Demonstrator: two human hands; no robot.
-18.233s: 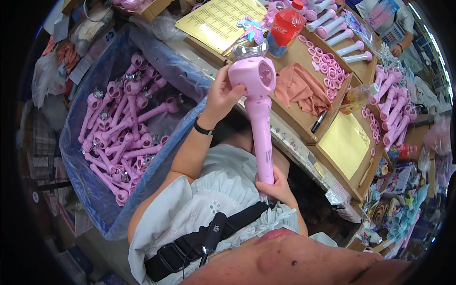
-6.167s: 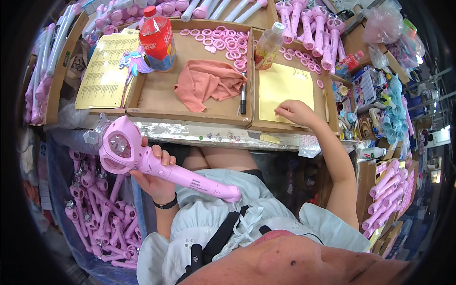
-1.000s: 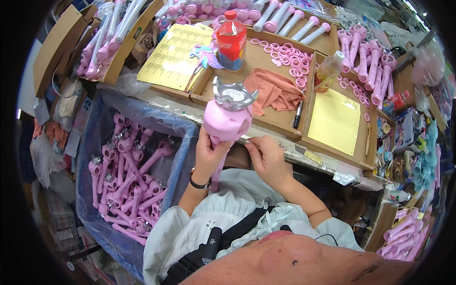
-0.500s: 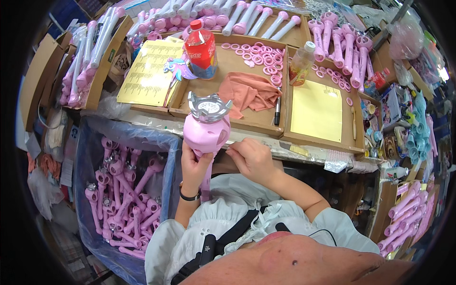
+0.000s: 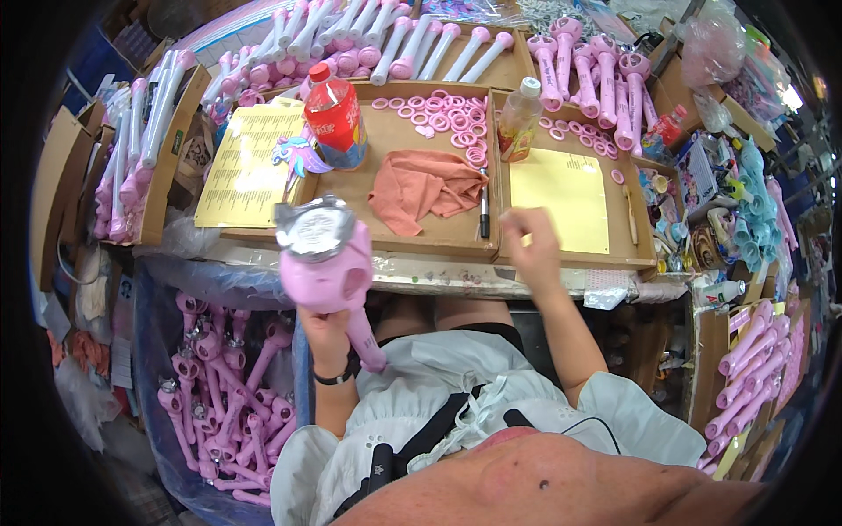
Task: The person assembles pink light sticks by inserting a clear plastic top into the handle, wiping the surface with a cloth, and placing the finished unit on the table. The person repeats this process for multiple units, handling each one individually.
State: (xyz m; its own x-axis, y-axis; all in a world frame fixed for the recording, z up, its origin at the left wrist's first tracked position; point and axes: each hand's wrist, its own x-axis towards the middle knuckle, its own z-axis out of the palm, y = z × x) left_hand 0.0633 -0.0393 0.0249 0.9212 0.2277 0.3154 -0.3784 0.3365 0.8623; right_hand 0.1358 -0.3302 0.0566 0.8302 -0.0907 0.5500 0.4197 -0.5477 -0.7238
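Note:
My left hand [image 5: 325, 337] is closed round the neck of a pink toy wand [image 5: 338, 279], just under its bulb-shaped head. The wand stands tilted, its handle pointing down toward my lap, and a silver crown-shaped piece [image 5: 317, 230] caps the top. Over the front edge of the right cardboard tray [image 5: 570, 256], beside a yellow sheet [image 5: 561, 197], is my right hand [image 5: 533, 244]. Its fingers look curled but are smeared by motion, so anything in them cannot be made out. An orange cloth [image 5: 421, 188] and a black marker [image 5: 484, 210] lie in the middle tray.
A blue-lined bin [image 5: 153, 351] of pink wands stands at my left. Pink rings [image 5: 447, 114], a red-labelled bottle [image 5: 336, 123] and a clear bottle [image 5: 519, 123] sit at the back of the trays. White-handled wands [image 5: 386, 53] and pink wands [image 5: 605, 79] lie behind.
The wand in my left hand has tipped over to the left. My right hand has moved away from it to the right, over the tray edge. The view has shifted slightly.

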